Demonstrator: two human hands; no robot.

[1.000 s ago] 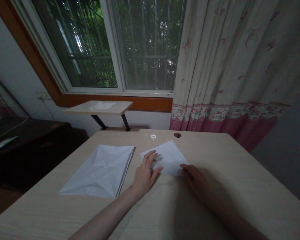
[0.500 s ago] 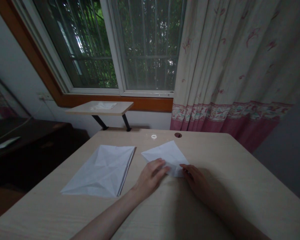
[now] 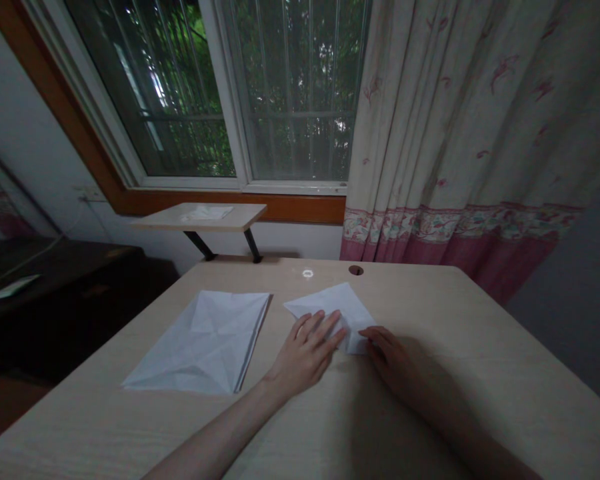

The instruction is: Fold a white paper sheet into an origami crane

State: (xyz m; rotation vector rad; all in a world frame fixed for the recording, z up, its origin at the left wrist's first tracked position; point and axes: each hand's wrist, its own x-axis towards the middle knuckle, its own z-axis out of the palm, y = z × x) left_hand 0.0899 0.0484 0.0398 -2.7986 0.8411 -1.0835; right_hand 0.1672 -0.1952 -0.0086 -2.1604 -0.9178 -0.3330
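A folded white sheet of paper [image 3: 345, 300], creased and pointed at its corners, lies on the desk in front of me. My left hand [image 3: 310, 350] rests flat across its lower left part, fingers stretched out and slightly spread. At the paper's right edge, my right hand [image 3: 387, 353] has its thumb and curled fingers closed on the lower right corner; the fingertips partly hide that corner. To the left lies a larger stack of creased white paper sheets [image 3: 210, 340], which neither hand touches.
The pale wooden desk [image 3: 290, 433] has a round cable hole [image 3: 356, 270] near its back edge. A small raised shelf [image 3: 170, 217] on black legs holds a crumpled white piece [image 3: 207, 212]. Behind are a barred window and a floral curtain [image 3: 455, 133]. A dark table [image 3: 80, 267] stands left.
My left hand has shifted slightly right over the paper, and its fingers have gone from bent to stretched flat. My right hand stays almost where it was.
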